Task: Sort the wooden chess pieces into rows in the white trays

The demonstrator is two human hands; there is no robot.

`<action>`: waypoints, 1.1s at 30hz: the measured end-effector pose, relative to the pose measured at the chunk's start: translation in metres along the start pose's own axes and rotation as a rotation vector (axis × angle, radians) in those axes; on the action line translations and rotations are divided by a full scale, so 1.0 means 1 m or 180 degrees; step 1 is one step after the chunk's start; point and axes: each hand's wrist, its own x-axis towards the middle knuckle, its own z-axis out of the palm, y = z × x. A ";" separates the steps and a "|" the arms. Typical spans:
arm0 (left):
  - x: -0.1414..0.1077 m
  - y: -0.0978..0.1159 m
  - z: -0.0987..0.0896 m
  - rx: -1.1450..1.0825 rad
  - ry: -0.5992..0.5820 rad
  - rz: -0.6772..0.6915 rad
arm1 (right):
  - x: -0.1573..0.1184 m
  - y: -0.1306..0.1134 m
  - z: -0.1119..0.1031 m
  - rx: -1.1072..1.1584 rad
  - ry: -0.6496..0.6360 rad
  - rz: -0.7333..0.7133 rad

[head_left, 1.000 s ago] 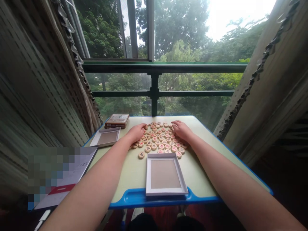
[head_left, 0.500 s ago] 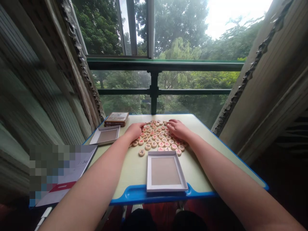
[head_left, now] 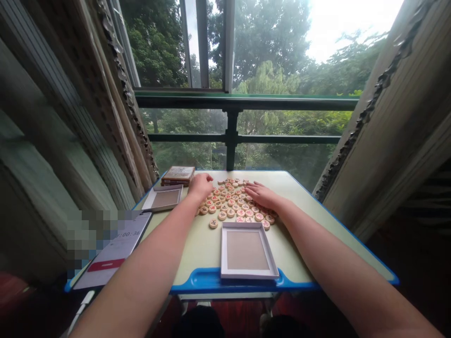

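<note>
Many round wooden xiangqi pieces (head_left: pixel 230 203) with red and black characters lie face up in a loose heap on the small table (head_left: pixel 303 192). At the heap's left edge is my left hand (head_left: pixel 200 187), its fingers curled in; what they hold, if anything, is hidden. On the other side my right hand (head_left: pixel 261 194) rests palm down against the pieces, fingers stretched out. A shallow open box (head_left: pixel 244 251) stands between my forearms at the near edge. One black-marked xiangqi piece (head_left: pixel 213 223) sits a little apart, left of that box.
Another shallow box half (head_left: pixel 162 199) lies at the left, with a small stack of flat brown cases (head_left: pixel 178 174) behind it. A tablet (head_left: pixel 114 249) showing a timer occupies the near left corner. The window railing (head_left: pixel 289 101) and curtains surround the table.
My left hand has lifted a little off the left pieces and its fingers have curled in. My right hand stays by the heap, its fingers flatter. The whole view has shifted slightly.
</note>
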 end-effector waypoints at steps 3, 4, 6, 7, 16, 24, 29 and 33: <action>0.003 -0.007 0.005 -0.0160 0.0277 -0.0195 | -0.003 -0.002 -0.005 0.0043 0.0097 0.0068; 0.005 -0.011 0.007 -0.0182 0.0306 -0.0249 | -0.004 -0.003 -0.006 0.0053 0.0138 0.0071; 0.008 -0.020 0.010 -0.0145 0.0245 -0.0326 | -0.006 -0.003 -0.008 0.0037 0.0075 0.0103; 0.009 -0.023 0.011 -0.0100 0.0204 -0.0375 | -0.006 -0.004 -0.008 0.0012 -0.0010 0.0122; -0.004 0.008 0.003 -0.0065 0.0377 0.0527 | -0.008 0.000 -0.007 -0.0153 0.0192 0.0240; -0.011 0.009 0.010 0.0749 -0.0136 0.1382 | -0.004 -0.001 -0.007 -0.0189 0.0112 0.0153; -0.006 0.000 0.011 0.0563 -0.0091 0.1085 | -0.007 -0.007 -0.011 -0.0087 0.0001 -0.0019; -0.003 -0.003 0.010 0.0428 -0.0084 0.0890 | -0.005 -0.005 -0.007 -0.0129 0.0168 0.0279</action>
